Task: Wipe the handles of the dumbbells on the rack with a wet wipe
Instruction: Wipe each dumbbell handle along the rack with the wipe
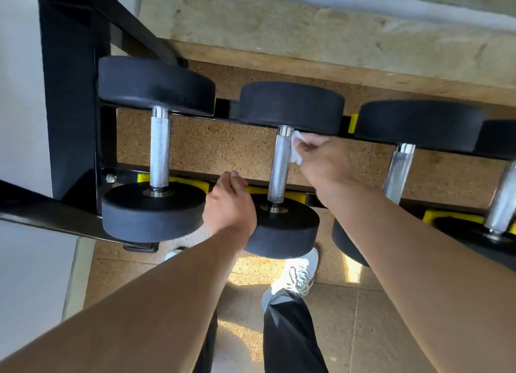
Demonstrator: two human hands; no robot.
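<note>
Four dumbbells sit side by side on the black rack (72, 98), their knurled steel handles running away from you between black rubber heads. Your right hand (321, 160) has its fingers curled around a white wet wipe (296, 146), which you hold against the right side of the second dumbbell's handle (280, 166), near its far end just below the far head (291, 107). Your left hand (229, 205) is curled too, resting on the upper left edge of the same dumbbell's near head (282, 230), with the thumb pointing toward the front rail; whether it truly clamps the head you cannot tell from here. The leftmost dumbbell's handle (159, 149) stands bare and well apart from both hands. To the right, the third handle (398, 174) is partly hidden behind your right forearm. Yellow pads (353, 122) line the rack's rails. Below, a white sneaker (300, 275) stands on the speckled floor (363, 316).
</note>
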